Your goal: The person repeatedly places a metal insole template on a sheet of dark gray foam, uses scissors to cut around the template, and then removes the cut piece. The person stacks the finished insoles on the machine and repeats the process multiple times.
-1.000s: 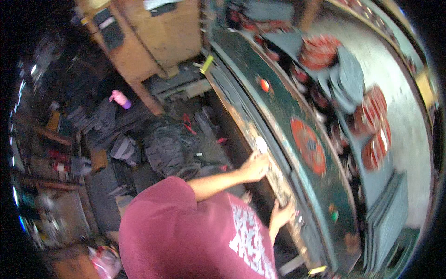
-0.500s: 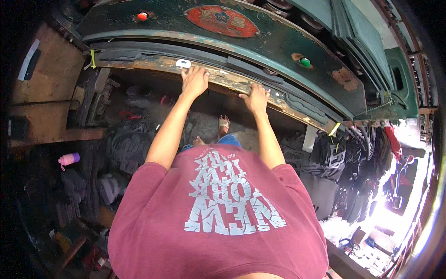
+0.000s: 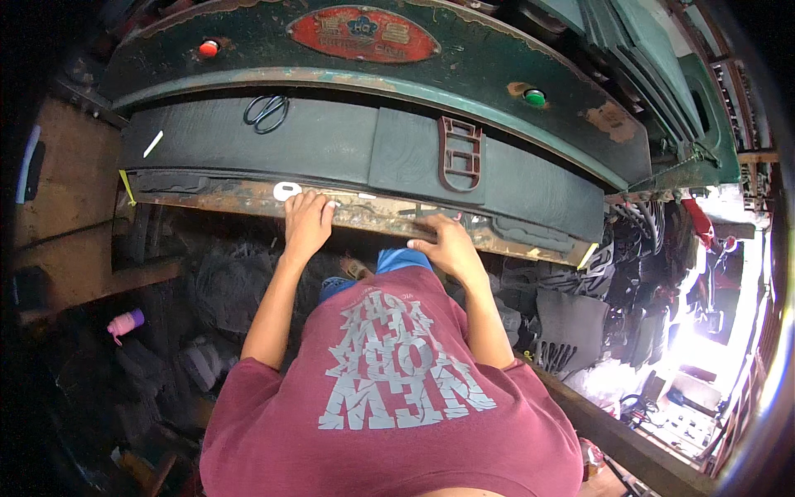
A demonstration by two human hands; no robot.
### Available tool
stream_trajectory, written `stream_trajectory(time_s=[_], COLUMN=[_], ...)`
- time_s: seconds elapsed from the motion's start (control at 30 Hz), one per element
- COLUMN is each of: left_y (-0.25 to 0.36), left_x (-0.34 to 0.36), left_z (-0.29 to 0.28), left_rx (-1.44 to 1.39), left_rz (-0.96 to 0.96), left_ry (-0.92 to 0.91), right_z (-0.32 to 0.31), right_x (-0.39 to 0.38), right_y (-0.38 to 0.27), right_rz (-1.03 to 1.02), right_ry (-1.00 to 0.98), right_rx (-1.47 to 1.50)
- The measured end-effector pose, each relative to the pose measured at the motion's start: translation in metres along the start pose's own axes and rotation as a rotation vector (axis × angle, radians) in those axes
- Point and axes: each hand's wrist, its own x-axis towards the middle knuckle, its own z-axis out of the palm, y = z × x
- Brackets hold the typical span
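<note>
A long wooden board [image 3: 236, 196] with a worn front edge reaches out from a green machine [image 3: 248, 70]. Fingers of my left hand [image 3: 306, 224] curl over that edge, beside a small white oval piece [image 3: 287, 191]. Farther along the same edge, my right hand [image 3: 451, 247] grips it, thumb toward the left. On the board lie dark grey sheets [image 3: 199, 137]. Black-handled scissors [image 3: 267, 113] rest on the left sheet. A dark red, sole-shaped cutting die [image 3: 460, 155] stands on the sheet in front of my right hand.
The machine's front carries a red button [image 3: 209, 49] and a green button [image 3: 535, 98]. Yellow ties mark both board ends. Dark sheets [image 3: 654, 74] lean at the upper right. Dark offcuts hang at the right, and a pink and purple bottle [image 3: 125, 324] is at the left.
The board has come out from under the machine toward me, both hands on its edge. The scissors, the cutting die and the sheets' upper surface now show.
</note>
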Motion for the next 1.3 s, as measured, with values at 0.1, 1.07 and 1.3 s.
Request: stream_trajectory(time_s=[0.1,1.07,1.3], left_y=[0.006,0.114,0.119], left_x=[-0.009,0.049,0.051], left_z=[-0.011,0.001,-0.005], left_rx=[-0.034,-0.842,-0.812], left_rz=[-0.062,-0.658,-0.659], left_ry=[-0.094,-0.134,-0.148], right_z=[-0.033,-0.114,-0.116], right_x=[0.018,0.041,0.038], right_y=[0.007,0.046,0.051], right_rz=[-0.219,-0.057,-0.066], right_ry=[0.216,-0.056,-0.064], right_rx=[-0.123,0.334,0.352])
